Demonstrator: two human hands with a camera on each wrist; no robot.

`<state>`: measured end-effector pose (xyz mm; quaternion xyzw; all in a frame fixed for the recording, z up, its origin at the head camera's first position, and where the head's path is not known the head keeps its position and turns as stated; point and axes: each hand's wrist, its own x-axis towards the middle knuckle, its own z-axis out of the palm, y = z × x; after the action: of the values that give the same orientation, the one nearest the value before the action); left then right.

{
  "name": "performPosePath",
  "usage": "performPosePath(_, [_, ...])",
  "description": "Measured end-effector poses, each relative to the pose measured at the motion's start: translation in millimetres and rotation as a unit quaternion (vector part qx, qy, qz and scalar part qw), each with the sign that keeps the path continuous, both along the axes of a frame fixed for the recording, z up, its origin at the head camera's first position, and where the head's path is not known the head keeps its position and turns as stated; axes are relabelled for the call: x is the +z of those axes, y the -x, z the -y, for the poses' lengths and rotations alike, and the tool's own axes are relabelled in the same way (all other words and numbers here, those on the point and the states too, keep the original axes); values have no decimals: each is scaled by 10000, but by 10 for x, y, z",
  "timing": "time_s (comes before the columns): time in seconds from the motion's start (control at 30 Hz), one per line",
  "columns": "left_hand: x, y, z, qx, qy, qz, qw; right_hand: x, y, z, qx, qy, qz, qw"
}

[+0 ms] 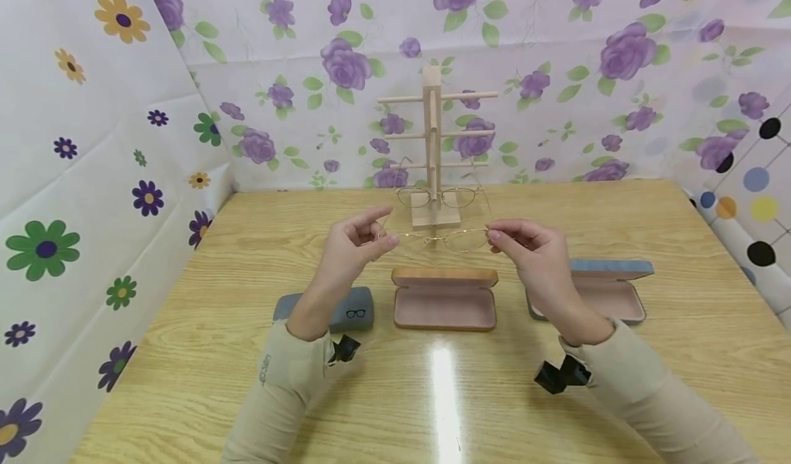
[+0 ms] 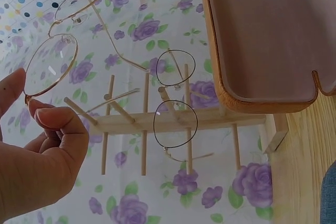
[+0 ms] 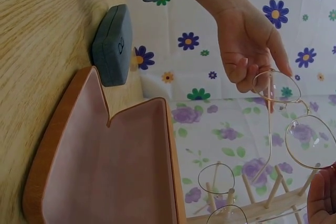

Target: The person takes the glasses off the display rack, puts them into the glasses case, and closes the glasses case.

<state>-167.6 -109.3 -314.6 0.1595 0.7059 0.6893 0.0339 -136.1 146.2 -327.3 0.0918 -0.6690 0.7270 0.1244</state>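
A pair of thin gold-framed glasses [image 1: 466, 240] is held up in the air by its two ends, lenses side by side, temples pointing away toward the stand. At the left end my left hand [image 1: 355, 241] pinches the frame between thumb and fingers. The right hand [image 1: 534, 251] pinches the other end near the hinge. Behind them is a wooden display stand [image 1: 432, 121] with several rungs. Another pair of thin-framed glasses [image 1: 459, 198] sits on a low rung. Below the held glasses lies an orange-brown glasses case [image 1: 445, 274], lid up, with bare pink lining.
A closed grey-blue glasses case [image 1: 352, 306] lies by my left wrist. On the right, partly behind my right hand, is a blue case [image 1: 612, 268] with its lid up. Flowered cloth [image 1: 278, 38] hangs behind and beside the wooden table [image 1: 216, 354].
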Motion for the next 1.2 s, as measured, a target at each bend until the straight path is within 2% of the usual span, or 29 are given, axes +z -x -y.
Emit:
performPosePath(0.37, [-7, 15, -5, -586, -247, -120, 9979, 26, -10, -26, 63, -151, 57, 9999])
performPosePath(0.87, [-20, 34, -32, -870, -275, -107, 9958, 32, -11, -42, 105, -29, 30, 9999])
performPosePath(1.2, [-4, 26, -38, -921, -211, -16, 9955, 32, -8, -51, 80, -59, 38, 9999])
